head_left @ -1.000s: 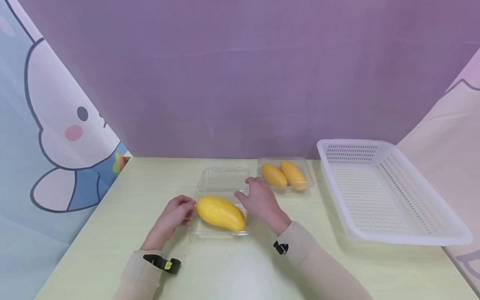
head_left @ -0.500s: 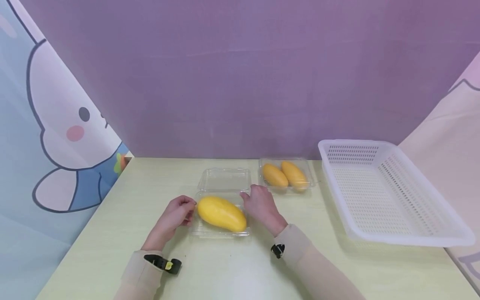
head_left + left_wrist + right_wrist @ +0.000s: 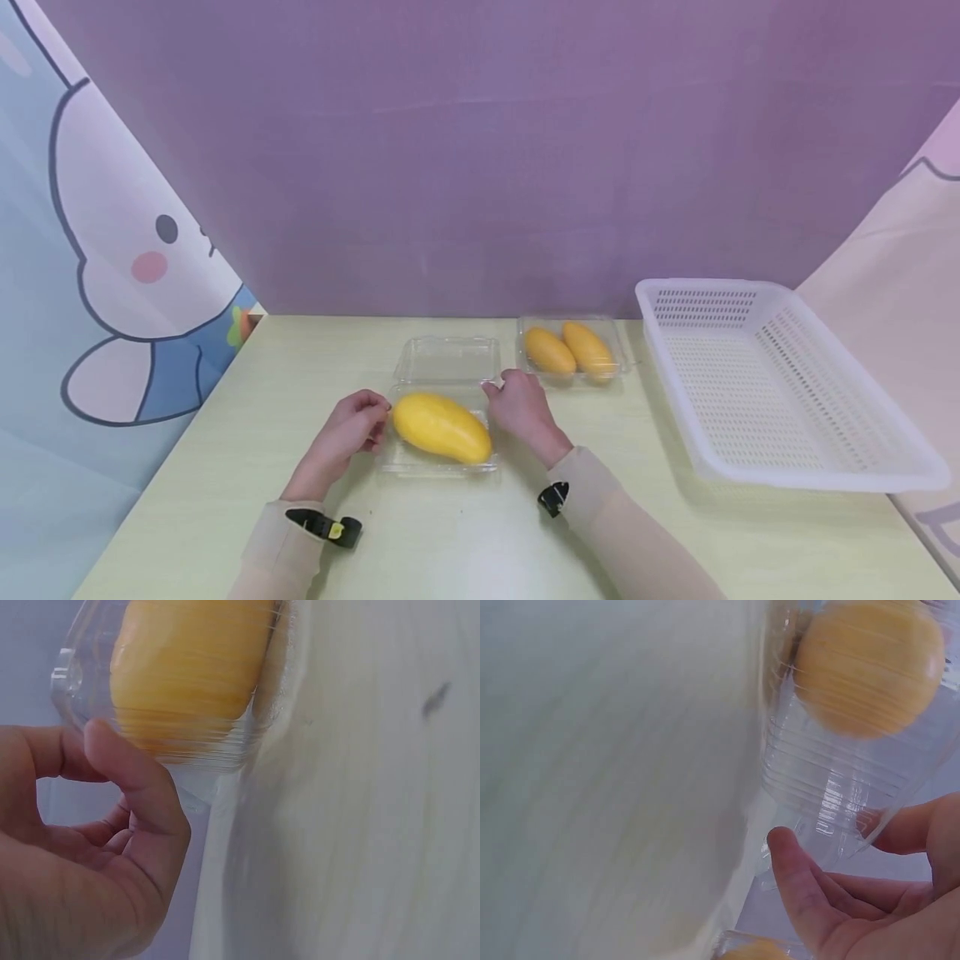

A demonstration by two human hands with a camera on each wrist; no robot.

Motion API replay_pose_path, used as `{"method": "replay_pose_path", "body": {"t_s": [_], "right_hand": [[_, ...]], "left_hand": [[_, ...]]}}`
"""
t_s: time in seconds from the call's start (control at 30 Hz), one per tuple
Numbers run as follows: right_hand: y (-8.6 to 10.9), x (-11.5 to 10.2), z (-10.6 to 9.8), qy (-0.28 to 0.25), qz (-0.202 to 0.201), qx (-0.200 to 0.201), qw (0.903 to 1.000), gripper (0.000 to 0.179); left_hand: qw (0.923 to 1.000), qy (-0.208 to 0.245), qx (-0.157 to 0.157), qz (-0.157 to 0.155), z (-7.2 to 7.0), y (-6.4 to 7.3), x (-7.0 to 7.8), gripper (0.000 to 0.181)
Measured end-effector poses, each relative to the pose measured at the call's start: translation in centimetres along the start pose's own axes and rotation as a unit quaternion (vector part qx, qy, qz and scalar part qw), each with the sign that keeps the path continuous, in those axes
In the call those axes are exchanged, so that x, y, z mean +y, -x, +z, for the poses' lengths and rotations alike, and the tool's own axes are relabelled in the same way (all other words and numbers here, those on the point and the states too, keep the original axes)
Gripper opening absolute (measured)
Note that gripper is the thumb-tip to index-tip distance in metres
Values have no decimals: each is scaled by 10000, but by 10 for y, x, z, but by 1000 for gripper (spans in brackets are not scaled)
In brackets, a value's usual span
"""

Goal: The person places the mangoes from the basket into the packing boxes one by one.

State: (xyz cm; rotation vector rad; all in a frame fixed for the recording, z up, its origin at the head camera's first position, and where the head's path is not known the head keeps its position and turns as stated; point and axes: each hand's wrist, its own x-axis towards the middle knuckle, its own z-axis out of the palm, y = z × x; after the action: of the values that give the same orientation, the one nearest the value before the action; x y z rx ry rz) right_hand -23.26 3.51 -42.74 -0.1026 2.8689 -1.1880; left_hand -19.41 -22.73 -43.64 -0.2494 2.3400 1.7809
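Observation:
A large yellow mango [image 3: 442, 427] lies tilted in the base of a clear plastic clamshell box [image 3: 408, 460]. The box's lid [image 3: 447, 360] is folded back, flat toward the wall. At the box's left rim, my left hand [image 3: 348, 427] pinches the edge between thumb and forefinger; the left wrist view shows this hand [image 3: 127, 825] under the mango [image 3: 187, 667], seen through the ribbed wall. My right hand [image 3: 525, 412] is at the back right corner near the hinge. There, in the right wrist view, thumb and fingers of that hand [image 3: 877, 907] hold the box edge from both sides.
Behind and right stands a second clear box [image 3: 618, 354] with two smaller orange-yellow mangoes [image 3: 577, 352] inside. A white perforated plastic basket [image 3: 750, 392] takes up the table's right side. A purple cloth [image 3: 450, 167] hangs along the table's back edge.
My right hand has come slightly toward me and its fingers have closed in on the box's right rim. The left hand, the mango and the box have stayed put.

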Motion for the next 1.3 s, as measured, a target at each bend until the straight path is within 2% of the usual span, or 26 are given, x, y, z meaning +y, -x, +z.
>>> {"method": "replay_pose_path", "body": {"t_s": [0.13,0.37,0.5,0.67,1.3], "right_hand": [[-1,0,-2,-222,78,-21,9997,42],[-2,-3,-5,-584,-46,121,9982,31],[-4,-5,-8,-901,-4,57,9959,40],[-6,-8,-11,-990,90,89,9950,44],[-14,-18,-32,-1623,-93,383,9860,46]], "left_hand": [[10000,18,-14,39,-2,0,-1,19],[9999,68,-25,98,-4,0,-1,18],[9999,66,-33,100,-5,0,-1,18],[9999,50,-29,90,-5,1,-1,19],[10000,7,-32,4,-5,0,-1,23]]}}
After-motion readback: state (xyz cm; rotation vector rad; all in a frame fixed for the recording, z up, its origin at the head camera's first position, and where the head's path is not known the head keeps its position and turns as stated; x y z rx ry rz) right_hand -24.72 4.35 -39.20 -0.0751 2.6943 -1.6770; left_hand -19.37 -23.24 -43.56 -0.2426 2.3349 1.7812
